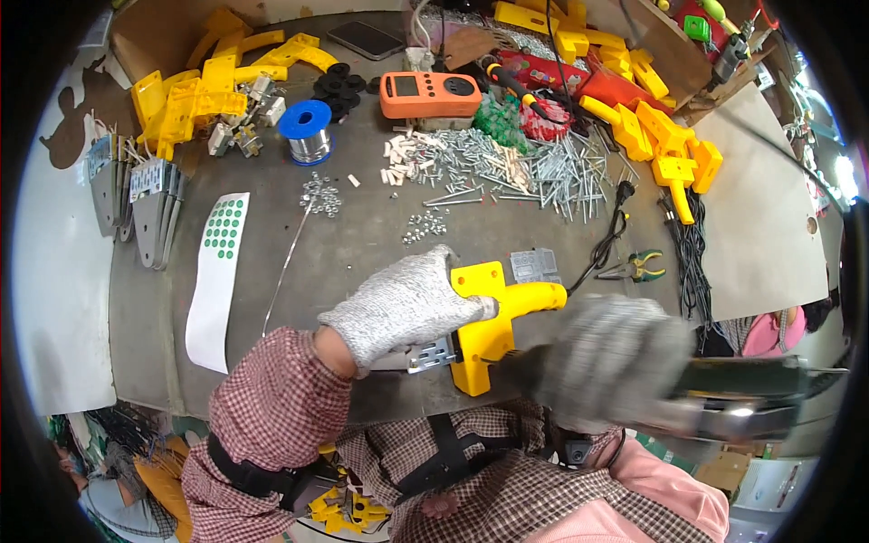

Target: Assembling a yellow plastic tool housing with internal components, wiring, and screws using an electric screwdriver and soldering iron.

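My left hand (398, 294), in a grey knit glove, grips a yellow plastic housing (489, 335) with a stubby handle pointing right. A perforated metal plate (431, 356) sticks out from the housing's left side, under my wrist. My right hand (615, 357), also gloved and blurred by motion, is closed around a long dark tool (747, 389) that looks like an electric screwdriver. Its narrow front end reaches the right edge of the housing; whether it touches a screw cannot be made out. Beyond the housing lies a small grey plate (535, 266).
Screws (561, 172) and small nuts (424, 226) are heaped ahead. An orange meter (430, 94), solder spool (305, 132) and yellow parts (213, 90) stand at the back. Pliers (641, 266) and black cables (690, 262) lie right; a sticker sheet (217, 281) and metal blades (156, 213) left.
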Demonstrator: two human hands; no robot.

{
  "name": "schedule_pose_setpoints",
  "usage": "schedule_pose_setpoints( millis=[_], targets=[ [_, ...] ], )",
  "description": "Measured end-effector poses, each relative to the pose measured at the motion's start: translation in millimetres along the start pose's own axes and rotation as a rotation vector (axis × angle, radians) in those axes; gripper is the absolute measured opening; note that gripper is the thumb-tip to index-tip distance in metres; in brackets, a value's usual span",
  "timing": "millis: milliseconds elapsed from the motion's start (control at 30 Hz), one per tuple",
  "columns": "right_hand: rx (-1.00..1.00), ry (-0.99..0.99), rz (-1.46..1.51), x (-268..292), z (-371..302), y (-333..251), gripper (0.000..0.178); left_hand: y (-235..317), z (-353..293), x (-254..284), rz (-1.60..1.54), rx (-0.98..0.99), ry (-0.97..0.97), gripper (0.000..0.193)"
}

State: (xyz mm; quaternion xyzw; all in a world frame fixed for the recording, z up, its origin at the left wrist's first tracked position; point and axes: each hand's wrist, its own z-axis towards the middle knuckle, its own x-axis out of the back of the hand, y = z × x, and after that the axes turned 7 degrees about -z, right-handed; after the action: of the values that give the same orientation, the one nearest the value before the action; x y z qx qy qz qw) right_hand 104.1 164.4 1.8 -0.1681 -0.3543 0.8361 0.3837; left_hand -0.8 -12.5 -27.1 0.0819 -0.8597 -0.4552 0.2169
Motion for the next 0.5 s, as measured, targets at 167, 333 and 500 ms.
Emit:
schedule_pose_setpoints(
  millis=[167, 333, 500],
  targets=[
    [-0.035, -0.028, -0.037, -17.6, 18.8, -1.0, 0.026, 1.8, -2.0, -5.4, 0.165, -0.038, 0.080, 0.077],
    [-0.117, -0.048, -0.075, -18.0, 22.0, 3.9, 0.028, 8.6, -10.8, -2.7, 0.208, -0.030, 0.060, 0.082],
    [-0.044, 0.202, -0.197, -24.1, -0.5, -6.3, 0.025, 0.9, -15.2, -3.9, 0.218, -0.027, 0.100, 0.077]
  ],
)
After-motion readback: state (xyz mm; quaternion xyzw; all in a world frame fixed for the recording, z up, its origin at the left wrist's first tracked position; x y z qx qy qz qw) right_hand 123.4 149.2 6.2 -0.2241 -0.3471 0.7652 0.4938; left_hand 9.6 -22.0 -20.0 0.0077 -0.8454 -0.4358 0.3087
